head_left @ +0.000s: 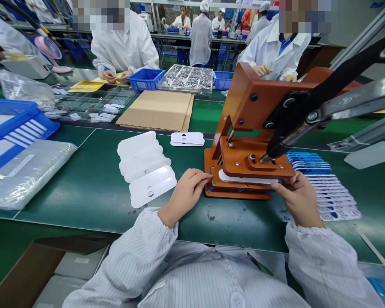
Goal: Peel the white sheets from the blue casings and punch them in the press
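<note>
An orange hand press [256,124] with a black lever stands on the green table [93,184]. A white card [244,178] lies in its lower slot. My left hand [188,190] has its fingers curled against the press's left front corner, touching the base. On the right side my right hand [297,194] pinches the card's edge. To the left of the press lies a fanned stack of white cards [146,169], and a small pile of white cards [187,138] rests behind it.
Blue-printed cards [324,188] are fanned out right of the press. A blue basket [16,124] and plastic bags [25,171] sit at left. Flat cardboard [158,110], clear trays [188,79] and blue bins [146,79] lie across the table, where co-workers in white coats sit.
</note>
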`<state>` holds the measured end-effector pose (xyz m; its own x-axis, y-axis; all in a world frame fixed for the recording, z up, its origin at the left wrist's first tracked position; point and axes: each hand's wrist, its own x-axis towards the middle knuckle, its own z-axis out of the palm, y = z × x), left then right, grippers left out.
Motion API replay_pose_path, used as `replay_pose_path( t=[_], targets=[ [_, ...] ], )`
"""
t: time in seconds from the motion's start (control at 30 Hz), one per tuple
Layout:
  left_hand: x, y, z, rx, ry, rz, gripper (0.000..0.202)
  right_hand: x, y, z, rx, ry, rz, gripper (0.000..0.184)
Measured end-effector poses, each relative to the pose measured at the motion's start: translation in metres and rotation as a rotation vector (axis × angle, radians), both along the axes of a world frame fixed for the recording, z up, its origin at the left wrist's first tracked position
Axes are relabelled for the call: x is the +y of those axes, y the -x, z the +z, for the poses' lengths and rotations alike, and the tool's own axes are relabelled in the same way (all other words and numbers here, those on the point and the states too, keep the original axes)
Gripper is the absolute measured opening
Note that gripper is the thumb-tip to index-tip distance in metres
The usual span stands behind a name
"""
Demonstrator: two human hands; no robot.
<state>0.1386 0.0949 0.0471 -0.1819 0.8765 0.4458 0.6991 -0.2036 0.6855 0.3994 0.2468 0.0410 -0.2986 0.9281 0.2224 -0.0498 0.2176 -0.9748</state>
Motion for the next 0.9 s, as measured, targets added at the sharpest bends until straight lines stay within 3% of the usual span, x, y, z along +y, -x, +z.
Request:
replay_pose_path(
  t=[0.5, 0.7, 0.9],
  targets=[
    [0.006, -0.005, -0.001, 0.329, -0.113, -0.067, 0.035, 0.008, -0.005, 0.007, -0.141, -0.052, 0.056, 0.047],
    [0.006, -0.007, 0.004, 0.417, -0.060, -0.108, 0.039, 0.009, -0.009, 0.012, -0.346, -0.045, 0.033, 0.044],
    [0.009, -0.009, 0.008, 0.613, 0.034, -0.237, 0.047, 0.009, -0.006, 0.019, -0.457, -0.100, 0.002, 0.048]
  ],
)
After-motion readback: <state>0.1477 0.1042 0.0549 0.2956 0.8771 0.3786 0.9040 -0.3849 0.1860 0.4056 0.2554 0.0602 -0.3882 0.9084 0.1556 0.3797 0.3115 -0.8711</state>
